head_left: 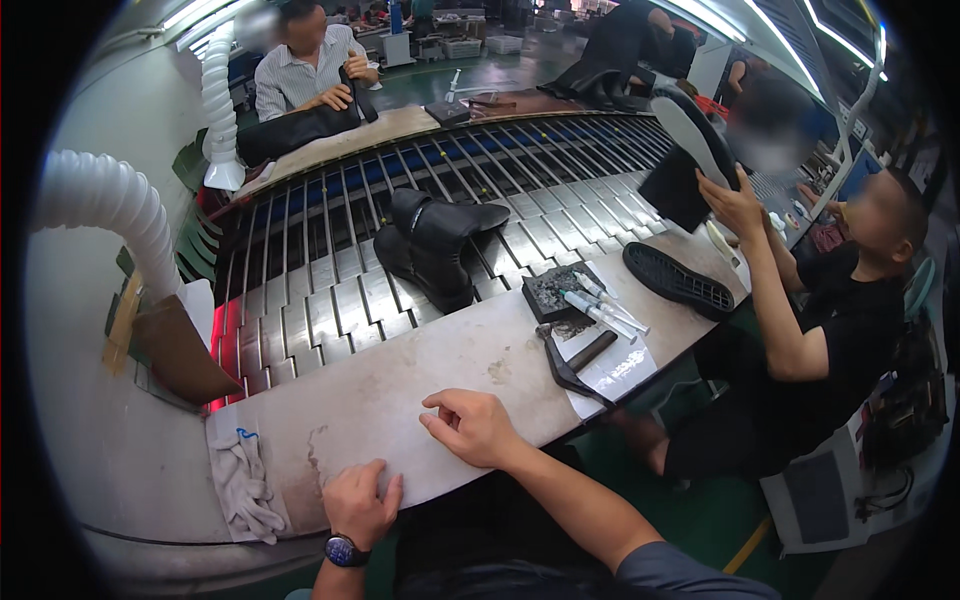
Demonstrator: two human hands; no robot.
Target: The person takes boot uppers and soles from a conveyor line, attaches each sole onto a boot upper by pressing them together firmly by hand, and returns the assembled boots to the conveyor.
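A round black watch (pixel 344 549) and grey sleeve (pixel 672 570) show.

Stained workbench (pixel 370 405) along a metal conveyor (pixel 330 305) bearing black boots (pixel 432 245)
Holds crumpled pale gloves (pixel 243 490) at left, a black outsole (pixel 680 282) at right and, between, a dark block (pixel 548 298), syringes (pixel 607 316), a white sheet (pixel 622 368) and a hammer (pixel 563 370).

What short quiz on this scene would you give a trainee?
1. On which wrist does the camera wearer have a watch?
2. True or false: the wearer's right hand is gripping a boot.
3. What lies on the workbench? A) scissors; B) syringes; C) cups.

Key:
1. The left wrist.
2. False: it holds nothing visible.
3. B.
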